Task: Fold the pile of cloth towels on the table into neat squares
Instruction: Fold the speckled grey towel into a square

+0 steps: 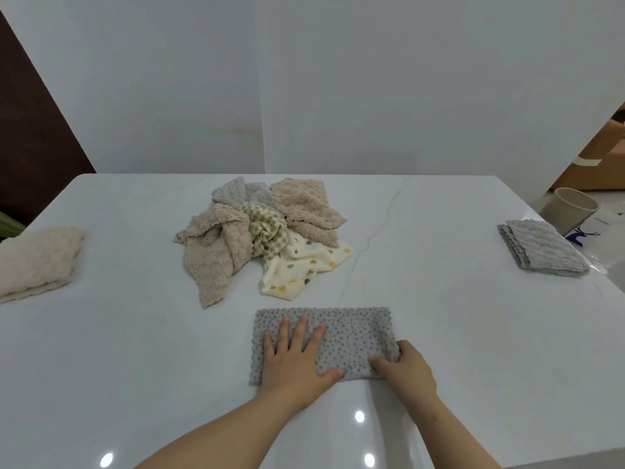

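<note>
A beige cup [570,209] stands upright on the pale floor [610,206] at the right. Just below the cup lies a clear plastic bag [585,236] printed with a dark blue deer. Above and behind the cup sits a brown cardboard box [605,164], with a strip of pale tape [586,161] across it. Left of the cup and the box, a white wall [338,79] fills most of the background, with a vertical seam and a faint yellowish stain [236,130] beside that seam. Far to the left of the cup, beyond the wall, a dark brown panel [30,147] slants down. Something green [10,225] shows at its foot, too cropped to identify.
</note>
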`<state>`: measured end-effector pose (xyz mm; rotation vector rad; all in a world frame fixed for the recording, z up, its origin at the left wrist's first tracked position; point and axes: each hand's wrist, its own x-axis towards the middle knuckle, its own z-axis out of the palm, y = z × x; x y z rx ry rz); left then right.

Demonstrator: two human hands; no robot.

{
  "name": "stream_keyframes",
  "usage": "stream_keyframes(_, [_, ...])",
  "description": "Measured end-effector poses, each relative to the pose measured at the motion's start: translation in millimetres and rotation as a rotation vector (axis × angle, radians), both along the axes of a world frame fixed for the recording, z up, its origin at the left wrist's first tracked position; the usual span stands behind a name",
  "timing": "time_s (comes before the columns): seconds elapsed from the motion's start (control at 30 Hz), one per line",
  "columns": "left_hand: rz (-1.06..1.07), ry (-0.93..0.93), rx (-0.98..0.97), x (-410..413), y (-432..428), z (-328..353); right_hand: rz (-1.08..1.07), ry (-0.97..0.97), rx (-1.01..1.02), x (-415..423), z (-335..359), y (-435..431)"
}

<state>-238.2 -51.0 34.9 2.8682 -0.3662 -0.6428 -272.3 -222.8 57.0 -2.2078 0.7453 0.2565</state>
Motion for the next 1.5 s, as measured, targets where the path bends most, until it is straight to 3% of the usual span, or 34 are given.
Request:
stream_keyframes(0.2, [-0.023, 0.008, -0.035, 1.2, 2.7, 6.9, -0.060, -0.038, 0.093, -1.2, 0.5, -2.6])
stream_keyframes(0.4, [0.050, -0.229, -0.330, 5.4, 29.2, 14.4, -0.195, -0.202, 0.311, 4.5, 5.9, -5.3])
stream_keyframes(0.53, [0.211, -0.065, -0.459, 14.1, 43.2, 14.4, -0.221, -0.272, 0.348, 15.2, 13.6, 3.9])
stream_keyframes(0.67, [0.635, 0.170, -0.789, 27.2, 49.9, 17.8, -0.176, -0.325, 0.413, 28.7, 25.9, 21.8])
stream_keyframes(0.8, [0.775, 0.386, -0.997, 31.8, 55.6, 29.5, -0.058, -0.356, 0.441, 39.5, 35.7, 48.7])
stream_keyframes(0.97, [0.961, 0.464, -1.190, 32.8, 62.7, 33.0, 0.142, -0.332, 0.392, 42.0, 36.1, 83.4])
stream_keyframes(1.2, [0.935, 0.487, -1.166, 33.4, 64.2, 31.3, 0.391, -0.191, 0.280, 33.4, 15.4, 103.8])
stream_keyframes(1.43, [0.906, 0.362, -1.085, 33.2, 65.2, 21.8, 0.502, -0.186, 0.296, 28.2, 12.9, 105.7])
stream_keyframes(1.5, [0.875, 0.287, -0.979, 34.5, 66.6, 18.3, 0.487, -0.192, 0.321, 27.6, 13.0, 103.8])
